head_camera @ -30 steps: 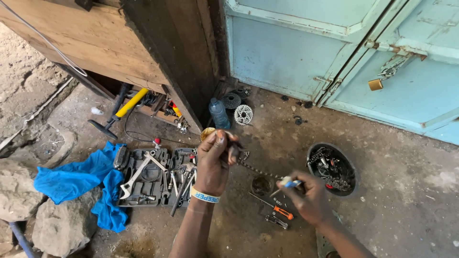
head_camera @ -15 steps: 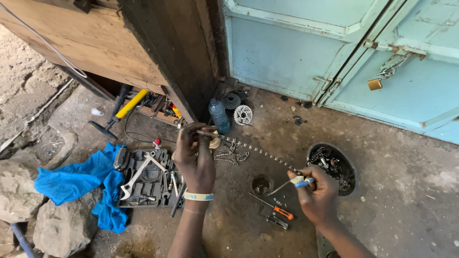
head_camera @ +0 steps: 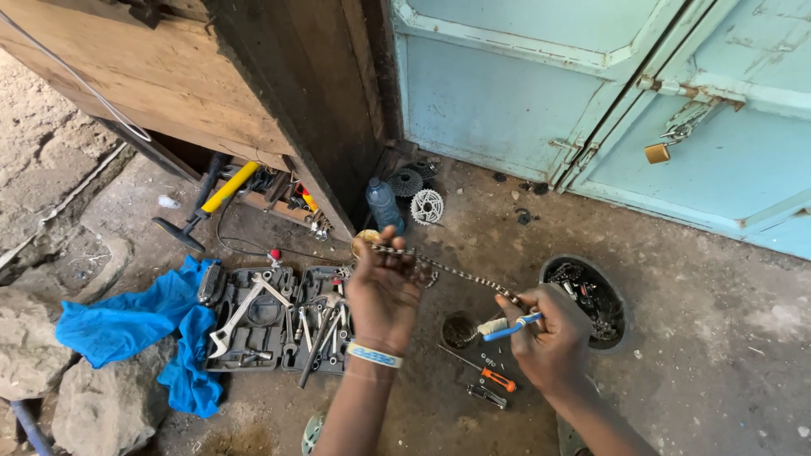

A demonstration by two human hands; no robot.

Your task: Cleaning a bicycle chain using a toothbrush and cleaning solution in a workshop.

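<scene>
- The left hand [head_camera: 384, 291] pinches one end of a chain [head_camera: 443, 270], fingers curled shut.
- The right hand [head_camera: 549, 338], at four o'clock from the left, grips the other end together with a blue brush [head_camera: 509, 328].
- The chain hangs taut between the hands, above the floor [head_camera: 718, 371].
- An open tool case [head_camera: 274, 325] lies at nine o'clock, and a bowl of parts [head_camera: 587, 295] at three.

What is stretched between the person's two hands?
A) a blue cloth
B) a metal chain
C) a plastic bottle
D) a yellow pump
B: a metal chain runs taut from the left hand to the right hand, which also holds a small blue-handled brush.
</scene>
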